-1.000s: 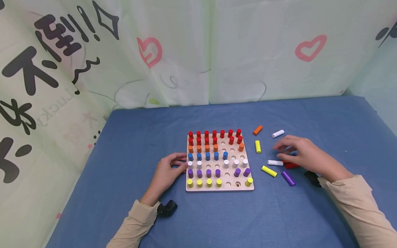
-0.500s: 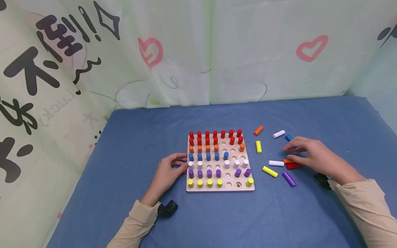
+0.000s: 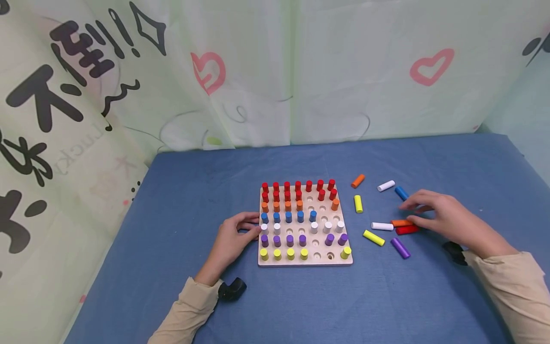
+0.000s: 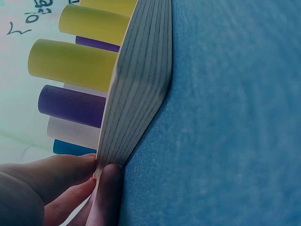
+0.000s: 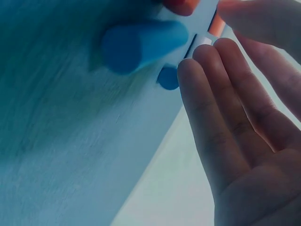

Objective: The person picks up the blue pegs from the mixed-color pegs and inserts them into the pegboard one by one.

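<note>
A wooden pegboard (image 3: pixel 281 263) bears upright pegs in rows of red, orange, blue, white, purple and yellow, with some bare holes. My left hand (image 3: pixel 232 239) rests against its left edge; in the left wrist view the fingertips (image 4: pixel 109 176) touch the layered side. My right hand (image 3: pixel 447 220) hovers over loose pegs, holding nothing. Near its thumb lie an orange peg (image 3: pixel 401 223) and a red peg (image 3: pixel 407 230); beyond the fingers lies a blue peg (image 3: pixel 401 193). Another blue peg (image 5: pixel 141 44) shows below the hand in the right wrist view, hidden from the head view.
Between board and right hand lie more loose pegs: an orange one (image 3: pixel 358 181), white ones (image 3: pixel 382 226), yellow ones (image 3: pixel 374 238) and a purple one (image 3: pixel 400 248). A blue cloth (image 3: pixel 193 181) covers the table. A printed curtain (image 3: pixel 343 95) hangs behind.
My right hand has moved to the right, uncovering the blue, orange and red loose pegs. The left hand stays at the pegboard's edge, and the pegs keep their places.
</note>
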{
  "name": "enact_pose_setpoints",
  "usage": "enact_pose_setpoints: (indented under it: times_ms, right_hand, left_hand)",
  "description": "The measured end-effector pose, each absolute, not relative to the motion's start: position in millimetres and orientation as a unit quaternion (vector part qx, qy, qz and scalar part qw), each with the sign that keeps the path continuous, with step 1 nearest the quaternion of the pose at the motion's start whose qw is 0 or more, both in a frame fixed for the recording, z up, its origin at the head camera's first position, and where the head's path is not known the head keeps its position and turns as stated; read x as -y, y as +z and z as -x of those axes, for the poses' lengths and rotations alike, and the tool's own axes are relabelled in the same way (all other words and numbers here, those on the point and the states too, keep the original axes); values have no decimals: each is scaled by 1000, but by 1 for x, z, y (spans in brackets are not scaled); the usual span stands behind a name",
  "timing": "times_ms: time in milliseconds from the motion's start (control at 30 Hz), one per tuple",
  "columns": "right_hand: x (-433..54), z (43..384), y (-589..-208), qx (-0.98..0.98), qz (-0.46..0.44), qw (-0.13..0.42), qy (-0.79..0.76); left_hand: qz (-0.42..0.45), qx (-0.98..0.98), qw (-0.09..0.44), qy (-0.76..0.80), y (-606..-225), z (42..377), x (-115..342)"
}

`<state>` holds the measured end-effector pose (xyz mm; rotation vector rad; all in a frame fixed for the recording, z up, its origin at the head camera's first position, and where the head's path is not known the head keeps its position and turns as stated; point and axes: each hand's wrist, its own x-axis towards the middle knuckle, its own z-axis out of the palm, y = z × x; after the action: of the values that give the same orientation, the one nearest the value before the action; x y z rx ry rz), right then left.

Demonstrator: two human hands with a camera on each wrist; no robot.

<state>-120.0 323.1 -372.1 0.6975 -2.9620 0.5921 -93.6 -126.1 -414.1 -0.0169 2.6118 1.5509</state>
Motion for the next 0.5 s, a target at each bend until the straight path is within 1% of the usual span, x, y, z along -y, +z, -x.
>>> enact_pose_setpoints:
  times_ms: [200, 500]
  right_hand:
    - [-330, 120, -375, 954, -229, 30, 189]
    - [-337, 122, -377, 959, -218, 15, 180]
  left_hand:
    - [5, -861, 49, 507, -414, 94, 126]
    - [8, -860, 52, 508, -414, 94, 126]
